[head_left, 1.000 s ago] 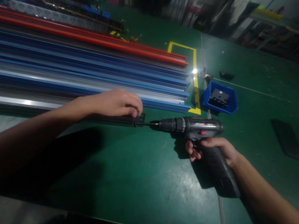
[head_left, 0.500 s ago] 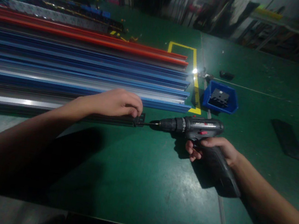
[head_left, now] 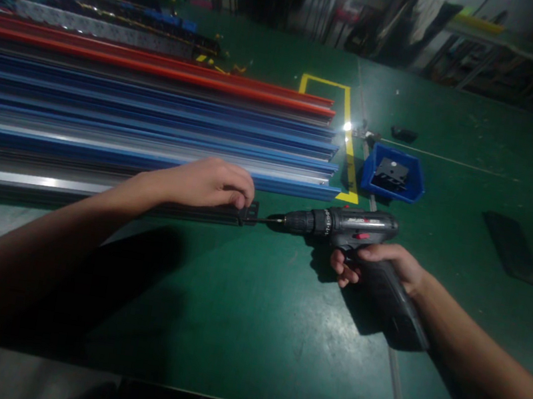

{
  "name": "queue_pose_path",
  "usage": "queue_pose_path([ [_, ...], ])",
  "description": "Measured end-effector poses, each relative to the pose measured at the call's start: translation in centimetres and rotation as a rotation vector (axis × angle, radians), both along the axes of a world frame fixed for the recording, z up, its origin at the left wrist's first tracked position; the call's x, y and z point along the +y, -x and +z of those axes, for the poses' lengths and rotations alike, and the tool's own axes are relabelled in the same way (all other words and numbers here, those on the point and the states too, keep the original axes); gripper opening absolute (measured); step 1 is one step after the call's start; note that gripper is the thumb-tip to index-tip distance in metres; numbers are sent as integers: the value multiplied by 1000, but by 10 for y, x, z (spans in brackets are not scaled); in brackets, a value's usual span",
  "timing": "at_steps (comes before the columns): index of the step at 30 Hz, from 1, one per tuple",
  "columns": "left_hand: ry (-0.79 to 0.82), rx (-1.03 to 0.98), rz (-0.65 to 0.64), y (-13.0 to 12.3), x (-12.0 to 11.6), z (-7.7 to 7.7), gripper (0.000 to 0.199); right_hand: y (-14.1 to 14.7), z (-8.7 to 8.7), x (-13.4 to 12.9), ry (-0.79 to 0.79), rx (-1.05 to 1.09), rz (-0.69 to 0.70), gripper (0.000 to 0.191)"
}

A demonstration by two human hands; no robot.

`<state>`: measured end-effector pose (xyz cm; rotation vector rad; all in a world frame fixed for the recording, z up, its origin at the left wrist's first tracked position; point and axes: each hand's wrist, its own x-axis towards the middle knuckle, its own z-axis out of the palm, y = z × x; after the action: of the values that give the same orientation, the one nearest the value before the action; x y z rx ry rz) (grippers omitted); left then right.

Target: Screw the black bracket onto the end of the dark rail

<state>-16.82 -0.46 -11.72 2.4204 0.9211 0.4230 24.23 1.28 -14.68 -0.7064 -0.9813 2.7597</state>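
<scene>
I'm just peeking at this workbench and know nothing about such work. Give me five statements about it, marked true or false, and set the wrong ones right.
1. The right hand grips a power drill. True.
2. The drill's bit points away from the left hand. False: the bit points toward the left hand.
3. The red rail lies farther from the person than the blue rails. True.
4. The blue bin has nothing in it. False: dark parts lie in the blue bin.
5. Yellow tape marks the bench near the rails' ends. True.
</scene>
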Motion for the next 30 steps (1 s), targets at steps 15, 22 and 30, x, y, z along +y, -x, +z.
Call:
queue_pose_path([
  [15,6,-5,4,0,0,1,19,1,1,0,5,-5,0,30],
  [22,-8,-10,1,0,0,-1,19,-1,-4,1,20,58,19,31],
  [30,-12,-4,-2,1,0,-1,20,0,-1,0,-1,29,17,30],
])
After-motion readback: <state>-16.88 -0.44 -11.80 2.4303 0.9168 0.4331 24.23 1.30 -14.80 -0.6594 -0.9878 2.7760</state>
